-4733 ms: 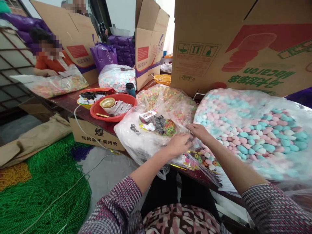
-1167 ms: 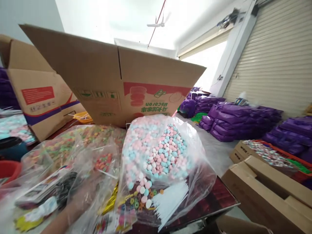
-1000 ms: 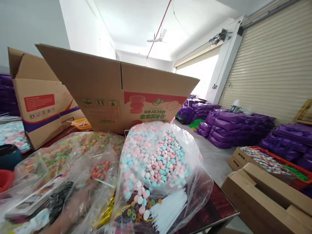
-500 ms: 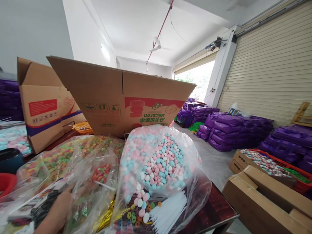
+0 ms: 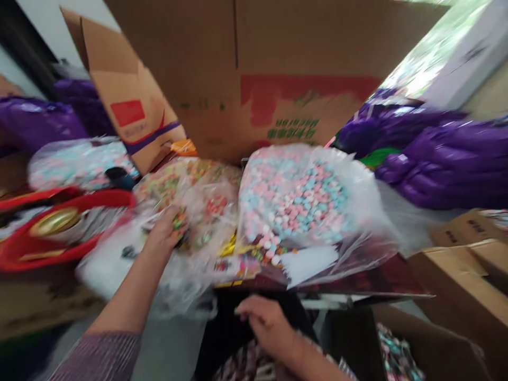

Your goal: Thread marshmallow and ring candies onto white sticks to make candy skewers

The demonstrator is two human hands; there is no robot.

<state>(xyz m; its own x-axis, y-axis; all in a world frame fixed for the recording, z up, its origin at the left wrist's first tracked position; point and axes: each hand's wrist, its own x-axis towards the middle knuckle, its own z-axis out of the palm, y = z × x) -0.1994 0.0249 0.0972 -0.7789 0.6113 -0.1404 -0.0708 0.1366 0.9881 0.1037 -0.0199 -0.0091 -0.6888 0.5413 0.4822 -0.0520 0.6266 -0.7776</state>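
The picture is smeared by head motion. My left hand (image 5: pixel 164 233) reaches into an open clear plastic bag (image 5: pixel 190 211) of small multicoloured candy rings, its fingers curled among them. My right hand (image 5: pixel 265 323) hangs low over my lap, just below the table's front edge (image 5: pixel 357 293), fingers loosely bent with nothing visible in them. To the right of my left hand lies a big clear bag of pink, blue and white candies (image 5: pixel 296 198). White sticks (image 5: pixel 309 262) and printed wrappers (image 5: pixel 238 262) lie in front of that bag.
A red plastic basin (image 5: pixel 63 233) with a gold dish (image 5: pixel 53 221) stands at the left. Open cardboard boxes (image 5: pixel 254 79) rise behind the bags. Purple bags (image 5: pixel 444 159) are piled at the right, with brown cartons (image 5: pixel 464 264) below them.
The view has swung down from the room to the table edge and my lap. My left hand went deeper into the ring-candy bag; my right hand has come into view over my lap.
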